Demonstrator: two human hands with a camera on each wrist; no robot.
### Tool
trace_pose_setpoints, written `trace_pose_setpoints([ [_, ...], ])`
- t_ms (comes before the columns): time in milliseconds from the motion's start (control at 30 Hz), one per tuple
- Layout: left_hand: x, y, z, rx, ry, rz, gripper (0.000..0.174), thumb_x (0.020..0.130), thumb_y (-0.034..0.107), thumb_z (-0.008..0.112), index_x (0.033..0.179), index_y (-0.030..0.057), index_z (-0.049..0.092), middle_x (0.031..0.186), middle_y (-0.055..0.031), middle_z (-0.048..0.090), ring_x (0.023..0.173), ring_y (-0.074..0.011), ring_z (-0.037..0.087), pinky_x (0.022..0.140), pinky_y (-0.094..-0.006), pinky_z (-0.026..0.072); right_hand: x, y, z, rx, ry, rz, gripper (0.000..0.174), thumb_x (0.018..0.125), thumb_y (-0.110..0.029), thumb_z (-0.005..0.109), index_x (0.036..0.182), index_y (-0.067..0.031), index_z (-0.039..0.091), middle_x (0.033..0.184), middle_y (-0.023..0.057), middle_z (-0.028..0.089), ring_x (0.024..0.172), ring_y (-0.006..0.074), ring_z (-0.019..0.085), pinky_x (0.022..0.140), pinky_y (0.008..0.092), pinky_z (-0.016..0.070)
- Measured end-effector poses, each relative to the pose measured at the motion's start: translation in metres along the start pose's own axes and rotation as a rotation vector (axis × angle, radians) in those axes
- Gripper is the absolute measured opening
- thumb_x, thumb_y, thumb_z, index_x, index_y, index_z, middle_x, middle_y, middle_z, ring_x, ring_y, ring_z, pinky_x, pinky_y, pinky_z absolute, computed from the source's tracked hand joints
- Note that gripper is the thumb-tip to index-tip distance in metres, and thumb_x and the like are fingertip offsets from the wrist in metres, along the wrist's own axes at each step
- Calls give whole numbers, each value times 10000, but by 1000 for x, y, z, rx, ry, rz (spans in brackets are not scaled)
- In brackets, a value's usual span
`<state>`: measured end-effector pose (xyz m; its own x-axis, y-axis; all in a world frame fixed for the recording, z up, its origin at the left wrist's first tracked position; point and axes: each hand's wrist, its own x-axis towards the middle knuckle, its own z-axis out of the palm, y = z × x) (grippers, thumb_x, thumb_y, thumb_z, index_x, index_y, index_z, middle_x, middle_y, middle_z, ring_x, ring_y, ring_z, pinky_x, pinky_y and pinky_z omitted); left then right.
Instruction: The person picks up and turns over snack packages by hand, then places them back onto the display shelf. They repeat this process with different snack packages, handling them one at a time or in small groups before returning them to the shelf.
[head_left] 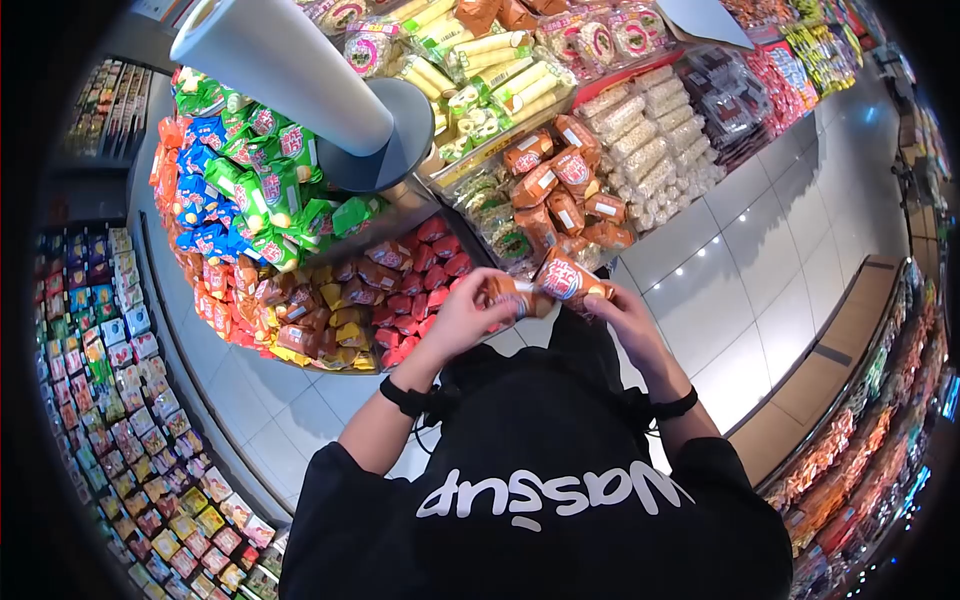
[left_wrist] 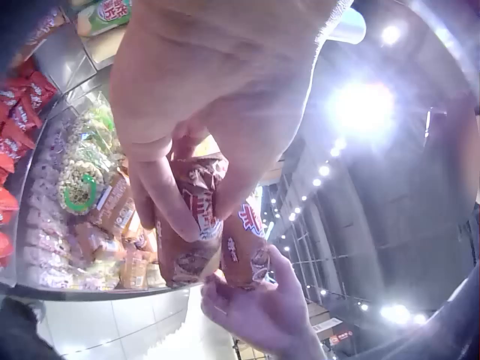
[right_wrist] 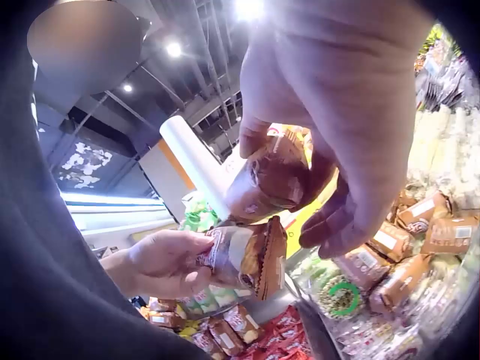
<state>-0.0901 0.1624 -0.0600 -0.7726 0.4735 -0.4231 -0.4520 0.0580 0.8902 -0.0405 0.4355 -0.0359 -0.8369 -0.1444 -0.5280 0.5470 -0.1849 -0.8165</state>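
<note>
Both hands meet in front of the chest, each with a brown wrapped snack packet. My left hand (head_left: 468, 312) grips one packet (head_left: 524, 298) by its end, fingers and thumb pinching the wrapper. In my right hand (head_left: 632, 322) is the other packet (head_left: 570, 280), with red and white lettering facing up. The left wrist view has the two packets side by side, the left-hand packet (left_wrist: 187, 251) next to the right-hand packet (left_wrist: 244, 244). From the right wrist, the left-hand packet (right_wrist: 247, 255) shows its crimped end and a pale label, just below the right-hand packet (right_wrist: 271, 180).
Beyond the hands lies a heap of similar brown packets (head_left: 570, 180), beside pale wrapped bars (head_left: 655, 130). Red packets (head_left: 425, 275) fill a bin at left, near green packets (head_left: 265, 185). A white column (head_left: 290, 70) rises from the display. Stocked shelves (head_left: 150, 430) line the left.
</note>
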Motion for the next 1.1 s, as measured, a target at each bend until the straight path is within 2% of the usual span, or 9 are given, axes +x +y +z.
trace_pose_setpoints([
  [233, 67, -9, -25, -597, 523, -73, 288, 1016, 205, 552, 1207, -8, 520, 1154, -115, 630, 994, -189, 653, 858, -359, 574, 72, -25, -18, -168, 150, -56, 380, 944, -265, 672, 1181, 30, 633, 1007, 27, 663, 891, 83, 574, 800, 235, 451],
  [400, 113, -16, -27, -795, 483, 56, 271, 1048, 204, 491, 1205, -14, 524, 1219, -113, 606, 1120, -216, 611, 1003, -434, 523, 136, -42, -1, 112, 80, 20, 319, 980, -283, 617, 1102, 12, 618, 970, 71, 669, 895, 120, 629, 802, 256, 493],
  [500, 132, -28, -24, -622, 453, -37, 323, 1059, 207, 458, 1267, -34, 515, 1225, -118, 609, 1073, -236, 629, 950, -410, 554, 167, -30, 6, 323, -9, 151, 231, 1002, -248, 578, 1068, -27, 580, 979, 94, 662, 936, 172, 667, 829, 291, 537],
  [567, 138, -35, -27, -477, 501, -91, 370, 1043, 230, 496, 1308, -29, 488, 1250, -140, 594, 940, -237, 680, 783, -327, 593, 171, -29, 17, 313, -35, 130, 202, 1008, -231, 565, 1055, -34, 575, 1018, 101, 658, 954, 176, 669, 839, 294, 542],
  [667, 141, -47, -28, -288, 632, -89, 367, 990, 152, 592, 1292, -33, 496, 1166, -125, 637, 858, -200, 693, 700, -286, 593, 162, -31, 24, 275, 5, 130, 356, 1010, -188, 552, 1286, 25, 481, 1118, 145, 651, 998, 199, 671, 873, 308, 544],
  [733, 144, -56, -24, -326, 644, -8, 361, 973, 108, 603, 1287, -35, 496, 1149, -130, 643, 868, -192, 690, 715, -284, 591, 152, -30, 25, 215, -9, 147, 461, 1020, -160, 512, 1412, 33, 362, 1202, 183, 631, 1095, 242, 645, 935, 341, 529],
  [833, 145, -60, -22, -321, 641, 71, 356, 945, 39, 608, 1274, -35, 494, 1118, -144, 645, 880, -191, 687, 771, -293, 588, 140, -19, 16, 226, -76, 137, 401, 1026, -168, 495, 1383, -2, 418, 1177, 167, 642, 1084, 245, 648, 943, 360, 528],
  [967, 114, -38, -27, -733, 517, -130, 482, 964, 65, 575, 1369, -44, 338, 1264, -217, 526, 1007, -276, 667, 878, -343, 574, 118, -12, 17, 86, -20, 209, 379, 1024, -164, 509, 1351, 18, 453, 1105, 142, 665, 990, 197, 664, 860, 301, 531],
  [1100, 57, -54, -65, 487, 771, -106, 555, 870, 287, 679, 1262, -56, 487, 1113, -297, 598, 1036, -376, 634, 837, -454, 530, 101, 1, 18, -4, -85, 242, 334, 1019, -164, 518, 1305, 7, 501, 1094, 130, 667, 978, 183, 661, 857, 295, 528],
])
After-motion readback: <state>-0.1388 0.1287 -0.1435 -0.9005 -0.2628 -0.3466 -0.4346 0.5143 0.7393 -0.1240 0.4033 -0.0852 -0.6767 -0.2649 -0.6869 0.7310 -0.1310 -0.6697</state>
